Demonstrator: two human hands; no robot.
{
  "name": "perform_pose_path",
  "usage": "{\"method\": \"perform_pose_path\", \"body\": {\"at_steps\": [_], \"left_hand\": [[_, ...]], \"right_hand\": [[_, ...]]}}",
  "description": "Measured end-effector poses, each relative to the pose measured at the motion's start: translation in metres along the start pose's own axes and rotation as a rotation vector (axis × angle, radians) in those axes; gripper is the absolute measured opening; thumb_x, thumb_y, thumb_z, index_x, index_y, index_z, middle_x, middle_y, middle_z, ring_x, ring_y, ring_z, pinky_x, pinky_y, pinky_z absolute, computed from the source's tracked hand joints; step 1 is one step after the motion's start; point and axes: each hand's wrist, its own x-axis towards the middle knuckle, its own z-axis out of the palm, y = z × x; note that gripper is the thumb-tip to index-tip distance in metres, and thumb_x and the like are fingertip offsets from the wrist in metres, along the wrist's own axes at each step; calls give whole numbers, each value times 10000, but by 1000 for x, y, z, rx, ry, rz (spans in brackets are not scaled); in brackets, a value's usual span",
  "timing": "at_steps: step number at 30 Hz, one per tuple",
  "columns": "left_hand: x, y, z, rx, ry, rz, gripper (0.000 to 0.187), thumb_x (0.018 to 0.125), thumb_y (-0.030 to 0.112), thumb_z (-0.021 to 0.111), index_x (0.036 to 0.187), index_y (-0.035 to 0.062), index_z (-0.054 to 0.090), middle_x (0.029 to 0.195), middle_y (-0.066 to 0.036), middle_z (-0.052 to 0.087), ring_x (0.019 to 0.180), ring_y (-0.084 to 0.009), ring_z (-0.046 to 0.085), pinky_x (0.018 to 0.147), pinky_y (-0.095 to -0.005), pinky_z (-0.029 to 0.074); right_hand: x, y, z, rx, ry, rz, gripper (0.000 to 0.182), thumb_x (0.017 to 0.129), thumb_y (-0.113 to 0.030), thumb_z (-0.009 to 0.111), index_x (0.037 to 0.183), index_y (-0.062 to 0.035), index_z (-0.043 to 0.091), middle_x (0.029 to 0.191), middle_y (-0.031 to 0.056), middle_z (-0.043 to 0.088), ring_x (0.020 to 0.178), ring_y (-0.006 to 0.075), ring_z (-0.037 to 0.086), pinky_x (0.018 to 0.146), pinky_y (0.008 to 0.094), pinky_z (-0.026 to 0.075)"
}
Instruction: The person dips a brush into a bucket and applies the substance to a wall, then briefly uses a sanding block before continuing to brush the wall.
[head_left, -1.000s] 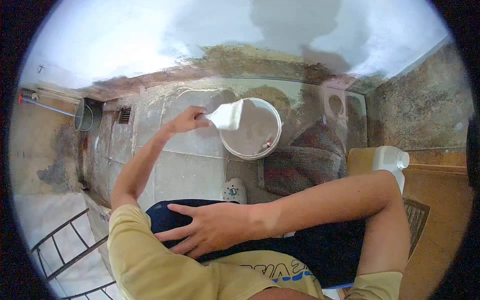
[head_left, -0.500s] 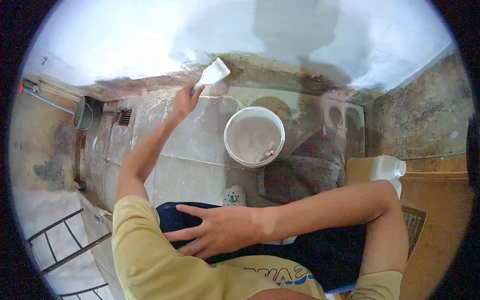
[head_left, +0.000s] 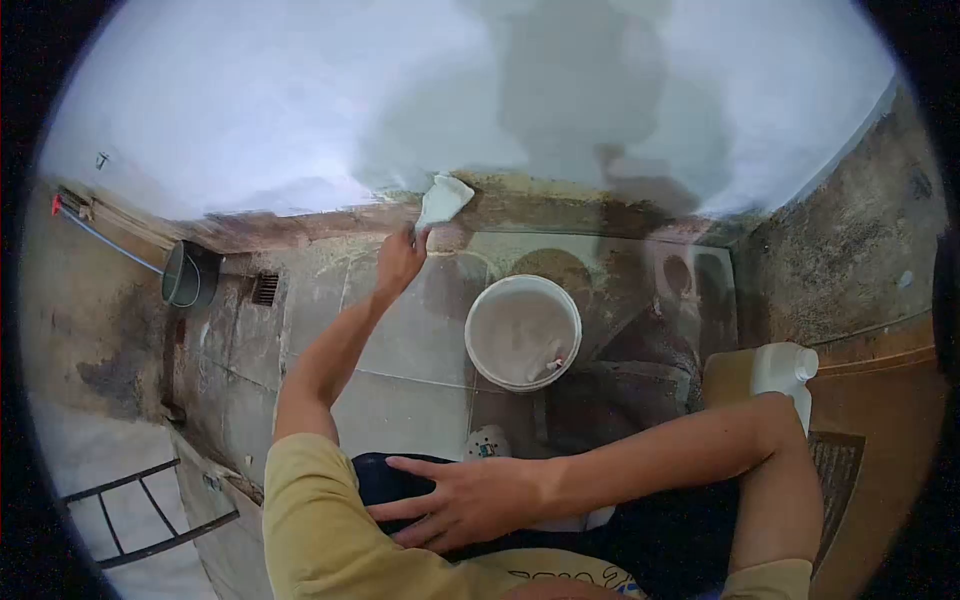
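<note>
My left hand (head_left: 402, 262) grips the handle of a paintbrush (head_left: 446, 200), its wide head coated white. The brush head is at the foot of the wall (head_left: 300, 110), where white paint meets a bare brown, stained band (head_left: 540, 205); whether the bristles touch is hard to tell. My right hand (head_left: 470, 503) lies with fingers spread on my dark-clothed left leg (head_left: 392, 475), holding nothing. Between my left hand and right forearm stands a white bucket (head_left: 470, 345) of pale paint on the floor, with a small red-and-white item at its inner edge.
A white jug (head_left: 780, 372) stands beside a brown wooden panel (head_left: 880, 420) at right. At far left are a dark bucket (head_left: 190, 275), a floor drain (head_left: 265, 289) and a blue pole (head_left: 110, 240). A metal rack (head_left: 150, 500) sits lower left. My shoe (head_left: 487, 442) is below the paint bucket.
The camera view has tilted, so the scene sits lower and slightly right. The paintbrush has turned a little at the wall's foot. My right hand stays on my leg.
</note>
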Motion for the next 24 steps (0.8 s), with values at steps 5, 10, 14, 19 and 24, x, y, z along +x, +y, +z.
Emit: {"method": "perform_pose_path", "body": {"at_steps": [5,10,14,19,24], "left_hand": [[3,12,-8,45,-91,-111,430,926,417,525,848,9,635,728,-261,625,728,-453,613,616,-509,480],[21,13,-22,73,-105,-103,463,917,452,524,846,13,653,735,-252,633,739,-449,621,639,-514,488],[42,25,-49,308,-228,-77,486,894,487,545,832,22,671,755,-232,657,743,-421,645,659,-512,511],[59,46,-67,438,-242,16,482,879,494,566,817,29,675,740,-206,666,718,-390,662,632,-495,519],[59,65,-74,553,-174,129,462,890,460,569,758,29,669,706,-191,661,673,-372,662,581,-474,512]], "right_hand": [[-1,3,-6,99,86,13,377,852,-270,498,1220,-234,574,1368,-61,455,1439,235,184,1109,639,230],[2,7,-4,50,21,-16,412,861,-266,486,1267,-257,553,1455,-77,361,1451,243,141,1114,639,221],[1,10,-6,-17,-28,-43,470,869,-317,471,1335,-260,481,1524,-64,282,1461,269,101,1090,626,253],[-3,9,-8,-30,-18,-20,470,886,-313,450,1352,-254,465,1527,-72,277,1466,271,72,1086,618,261],[-1,5,-10,-47,-11,-29,473,896,-321,446,1365,-257,451,1532,-73,267,1468,271,53,1084,619,262]]}}
